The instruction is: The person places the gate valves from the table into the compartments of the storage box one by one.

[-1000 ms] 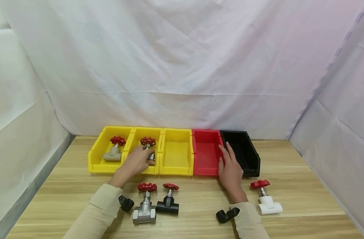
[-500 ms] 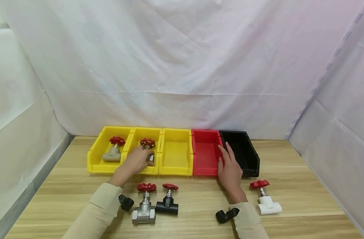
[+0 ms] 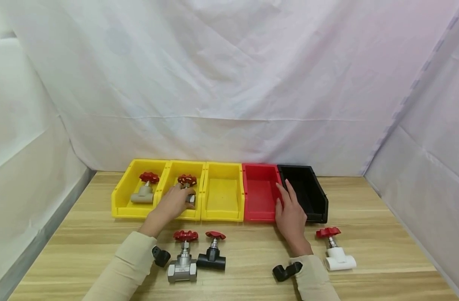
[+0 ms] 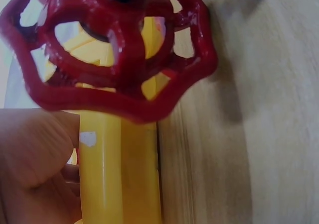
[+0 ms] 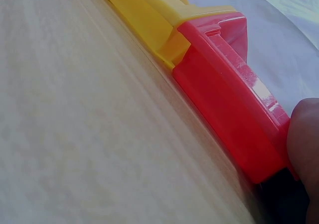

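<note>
In the head view, my left hand (image 3: 173,202) reaches into the second yellow bin (image 3: 189,167) from the left. Its fingers curl round the metal body of a valve (image 3: 191,200), whose red handwheel (image 3: 187,180) shows beyond them. Much of that body is hidden behind the hand. My right hand (image 3: 291,215) rests on the shared wall of the red bin (image 3: 259,215) and the black bin (image 3: 319,215), fingers extended and holding nothing. In the right wrist view part of that hand touches the red rim (image 5: 256,87).
A beige valve (image 3: 143,194) lies in the leftmost yellow bin (image 3: 129,212). In front of the bins, a steel valve (image 3: 182,267) and a black valve (image 3: 211,260) stand side by side; a white valve (image 3: 338,258) is at right. The steel valve's handwheel (image 4: 132,92) looms in the left wrist view.
</note>
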Demonstrator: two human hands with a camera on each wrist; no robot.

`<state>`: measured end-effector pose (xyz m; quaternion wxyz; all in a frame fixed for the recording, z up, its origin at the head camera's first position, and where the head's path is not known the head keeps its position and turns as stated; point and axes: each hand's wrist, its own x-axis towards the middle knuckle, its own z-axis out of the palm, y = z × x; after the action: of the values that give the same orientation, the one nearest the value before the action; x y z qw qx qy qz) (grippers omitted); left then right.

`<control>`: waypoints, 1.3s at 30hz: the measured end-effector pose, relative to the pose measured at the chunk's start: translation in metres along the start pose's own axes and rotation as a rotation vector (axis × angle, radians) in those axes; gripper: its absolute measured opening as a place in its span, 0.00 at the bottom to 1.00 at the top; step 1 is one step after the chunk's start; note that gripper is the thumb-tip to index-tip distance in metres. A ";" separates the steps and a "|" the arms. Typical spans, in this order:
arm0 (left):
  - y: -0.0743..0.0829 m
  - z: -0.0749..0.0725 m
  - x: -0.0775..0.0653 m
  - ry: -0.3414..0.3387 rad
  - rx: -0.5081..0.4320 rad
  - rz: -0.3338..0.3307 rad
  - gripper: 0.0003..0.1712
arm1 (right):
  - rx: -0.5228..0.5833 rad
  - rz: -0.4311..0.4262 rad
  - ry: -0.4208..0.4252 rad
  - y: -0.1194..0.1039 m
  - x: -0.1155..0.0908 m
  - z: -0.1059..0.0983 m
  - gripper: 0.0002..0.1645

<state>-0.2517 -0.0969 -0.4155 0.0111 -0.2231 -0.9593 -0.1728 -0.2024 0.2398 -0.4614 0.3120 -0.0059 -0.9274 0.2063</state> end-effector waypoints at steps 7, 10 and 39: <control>-0.001 0.000 -0.008 0.014 0.033 -0.025 0.23 | 0.012 -0.002 -0.011 -0.003 -0.003 0.003 0.33; 0.000 0.001 -0.010 0.030 0.052 -0.031 0.23 | 0.009 -0.004 -0.012 -0.004 -0.003 0.003 0.32; 0.016 -0.009 -0.063 0.262 0.169 0.146 0.14 | 0.002 -0.025 0.022 0.002 0.000 0.001 0.33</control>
<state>-0.1882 -0.1132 -0.4083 0.1672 -0.2662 -0.9420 -0.1177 -0.2035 0.2414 -0.4631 0.3245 0.0037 -0.9238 0.2031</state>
